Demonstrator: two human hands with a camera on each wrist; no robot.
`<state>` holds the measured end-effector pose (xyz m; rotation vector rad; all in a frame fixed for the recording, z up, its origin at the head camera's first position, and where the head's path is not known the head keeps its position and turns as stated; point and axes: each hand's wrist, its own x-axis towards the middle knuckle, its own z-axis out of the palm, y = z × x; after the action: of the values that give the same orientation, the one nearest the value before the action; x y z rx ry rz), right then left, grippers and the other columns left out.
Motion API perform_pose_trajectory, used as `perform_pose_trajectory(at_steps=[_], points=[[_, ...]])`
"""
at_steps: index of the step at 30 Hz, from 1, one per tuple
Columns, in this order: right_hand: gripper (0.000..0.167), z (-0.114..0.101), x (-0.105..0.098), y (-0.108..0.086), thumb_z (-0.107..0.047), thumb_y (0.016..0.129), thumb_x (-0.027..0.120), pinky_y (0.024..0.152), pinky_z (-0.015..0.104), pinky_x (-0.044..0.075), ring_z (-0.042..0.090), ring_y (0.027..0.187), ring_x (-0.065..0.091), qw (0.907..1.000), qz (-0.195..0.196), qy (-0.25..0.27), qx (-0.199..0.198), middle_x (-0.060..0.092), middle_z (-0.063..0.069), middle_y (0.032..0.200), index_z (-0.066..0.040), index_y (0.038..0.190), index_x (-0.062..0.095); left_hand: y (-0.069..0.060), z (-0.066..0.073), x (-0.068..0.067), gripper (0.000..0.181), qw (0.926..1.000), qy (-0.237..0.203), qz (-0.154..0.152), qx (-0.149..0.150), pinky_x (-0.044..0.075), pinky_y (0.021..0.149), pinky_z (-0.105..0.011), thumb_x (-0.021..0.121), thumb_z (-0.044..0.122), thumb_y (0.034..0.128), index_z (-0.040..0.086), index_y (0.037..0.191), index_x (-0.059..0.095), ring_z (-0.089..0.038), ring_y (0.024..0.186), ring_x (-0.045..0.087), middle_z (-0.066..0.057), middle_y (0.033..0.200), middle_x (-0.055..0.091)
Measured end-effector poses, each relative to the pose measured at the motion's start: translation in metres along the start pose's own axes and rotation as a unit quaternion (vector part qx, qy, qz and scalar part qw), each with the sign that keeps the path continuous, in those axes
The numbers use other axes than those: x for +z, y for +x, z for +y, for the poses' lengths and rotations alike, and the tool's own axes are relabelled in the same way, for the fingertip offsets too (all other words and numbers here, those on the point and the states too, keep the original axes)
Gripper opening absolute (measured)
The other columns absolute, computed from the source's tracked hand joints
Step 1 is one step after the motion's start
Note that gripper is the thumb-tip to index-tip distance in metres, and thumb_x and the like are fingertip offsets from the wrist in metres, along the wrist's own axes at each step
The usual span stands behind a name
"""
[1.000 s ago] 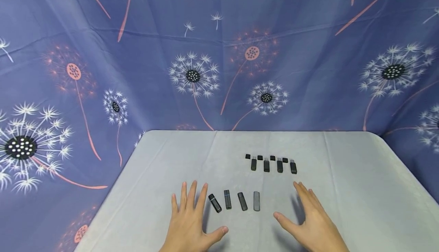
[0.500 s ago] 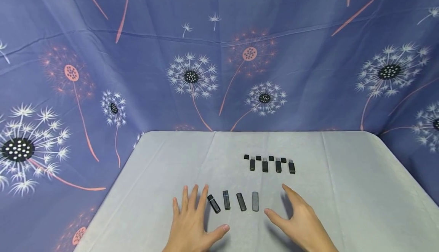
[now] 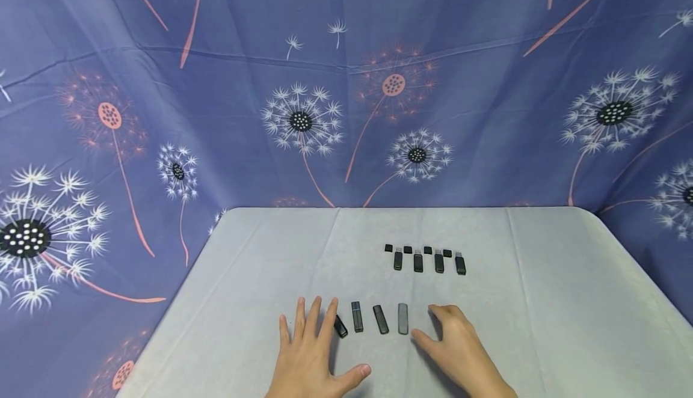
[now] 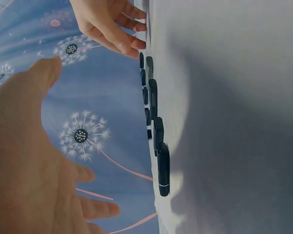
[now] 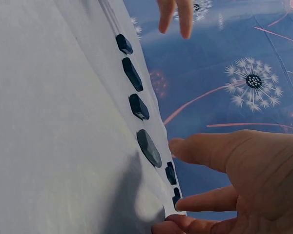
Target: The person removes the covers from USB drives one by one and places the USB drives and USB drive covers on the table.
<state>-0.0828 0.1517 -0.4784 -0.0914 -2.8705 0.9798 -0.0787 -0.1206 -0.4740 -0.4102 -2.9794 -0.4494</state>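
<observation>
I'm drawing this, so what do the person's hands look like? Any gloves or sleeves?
The left hand and right hand are bare: no gloves, and no rings show on the fingers. The left one shows four slim fingers and a thumb. No sleeves show.

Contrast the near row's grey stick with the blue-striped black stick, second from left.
The grey stick is plain grey; the striped stick is black with a blue line across it. The grey stick has rounded ends; the striped stick's are squarer. The grey stick lies at the row's right end, near the right hand; the striped stick is second from left. Both lie flat, unheld.
</observation>
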Motion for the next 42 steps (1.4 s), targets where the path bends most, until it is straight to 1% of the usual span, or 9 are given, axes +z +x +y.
perform_pose_trajectory(at_steps=[4, 7, 10, 12, 15, 18, 26, 33, 42], points=[[0.043, -0.005, 0.006, 0.004, -0.026, 0.079, 0.087, 0.082, 0.047, 0.057, 0.026, 0.087, 0.066, 1.0000, 0.003, 0.001, 0.003, 0.066, 0.011, 0.093, 0.006, 0.105, 0.074, 0.000, 0.000, -0.001, 0.111, 1.0000, -0.002, -0.003, -0.001, 0.021, 0.112, -0.080, 0.055, 0.093, 0.0748, 0.024, 0.160, 0.039, -0.049, 0.153, 0.026, -0.016, 0.159, 0.044], [0.023, -0.010, 0.011, 0.007, -0.021, 0.081, 0.086, 0.060, 0.033, 0.047, 0.014, 0.067, 0.052, 0.9999, -0.002, 0.005, 0.010, 0.056, 0.001, 0.072, -0.003, 0.082, 0.073, 0.000, 0.000, -0.002, 0.111, 1.0000, 0.004, -0.005, -0.003, 0.021, 0.112, -0.080, 0.054, 0.093, 0.0742, 0.024, 0.160, 0.038, -0.049, 0.153, 0.027, -0.015, 0.159, 0.044], [0.031, -0.017, 0.016, 0.010, -0.016, 0.082, 0.084, 0.052, 0.026, 0.032, 0.011, 0.058, 0.038, 0.9997, -0.004, 0.013, 0.018, 0.043, -0.005, 0.058, -0.011, 0.062, 0.060, 0.000, 0.000, -0.002, 0.111, 1.0000, 0.007, -0.001, -0.005, 0.022, 0.112, -0.080, 0.054, 0.094, 0.0741, 0.024, 0.160, 0.039, -0.049, 0.153, 0.027, -0.015, 0.158, 0.044], [0.035, -0.021, 0.018, 0.011, -0.014, 0.082, 0.084, 0.050, 0.026, 0.034, 0.010, 0.055, 0.041, 0.9997, 0.001, 0.014, 0.019, 0.046, -0.005, 0.054, -0.011, 0.058, 0.059, -0.001, 0.001, -0.002, 0.111, 1.0000, 0.005, 0.002, -0.007, 0.021, 0.112, -0.080, 0.054, 0.094, 0.0741, 0.024, 0.159, 0.039, -0.049, 0.152, 0.027, -0.015, 0.158, 0.045], [0.023, -0.027, 0.021, 0.013, -0.014, 0.082, 0.084, 0.055, 0.033, 0.050, 0.014, 0.061, 0.059, 0.9996, 0.007, 0.005, 0.025, 0.065, 0.002, 0.062, -0.006, 0.065, 0.070, -0.001, 0.002, -0.002, 0.111, 0.9999, 0.001, 0.001, -0.013, 0.021, 0.111, -0.081, 0.052, 0.095, 0.0741, 0.025, 0.159, 0.040, -0.050, 0.152, 0.027, -0.015, 0.158, 0.045], [0.017, -0.033, 0.025, 0.015, -0.015, 0.083, 0.084, 0.060, 0.042, 0.057, 0.021, 0.068, 0.067, 0.9994, 0.011, 0.001, 0.034, 0.074, 0.012, 0.074, 0.000, 0.076, 0.077, 0.000, 0.003, -0.002, 0.111, 0.9998, -0.007, -0.005, -0.020, 0.020, 0.111, -0.081, 0.053, 0.094, 0.0743, 0.025, 0.160, 0.039, -0.050, 0.153, 0.026, -0.016, 0.159, 0.044], [0.024, -0.041, 0.033, 0.019, -0.015, 0.083, 0.085, 0.056, 0.040, 0.054, 0.021, 0.063, 0.065, 0.9979, 0.034, -0.014, 0.054, 0.070, 0.010, 0.068, 0.000, 0.070, 0.071, 0.001, 0.008, -0.002, 0.111, 0.9996, -0.018, -0.012, -0.020, 0.020, 0.110, -0.082, 0.053, 0.093, 0.0746, 0.023, 0.159, 0.040, -0.052, 0.152, 0.026, -0.017, 0.157, 0.045], [0.030, -0.043, 0.038, 0.021, -0.016, 0.079, 0.089, 0.053, 0.037, 0.051, 0.019, 0.059, 0.060, 0.9972, 0.034, -0.015, 0.065, 0.066, 0.008, 0.064, -0.004, 0.068, 0.065, 0.000, 0.008, 0.000, 0.112, 0.9998, 0.000, -0.004, -0.019, 0.023, 0.109, -0.082, 0.053, 0.095, 0.0738, 0.023, 0.159, 0.041, -0.052, 0.151, 0.029, -0.016, 0.156, 0.047], [0.028, -0.041, 0.038, 0.021, -0.017, 0.078, 0.089, 0.057, 0.040, 0.051, 0.020, 0.062, 0.061, 0.9958, 0.033, -0.006, 0.085, 0.066, 0.006, 0.066, -0.005, 0.070, 0.065, 0.002, 0.012, -0.004, 0.110, 0.9999, -0.008, -0.003, -0.007, 0.022, 0.110, -0.082, 0.053, 0.094, 0.0750, 0.024, 0.159, 0.040, -0.052, 0.151, 0.027, -0.016, 0.157, 0.045]])
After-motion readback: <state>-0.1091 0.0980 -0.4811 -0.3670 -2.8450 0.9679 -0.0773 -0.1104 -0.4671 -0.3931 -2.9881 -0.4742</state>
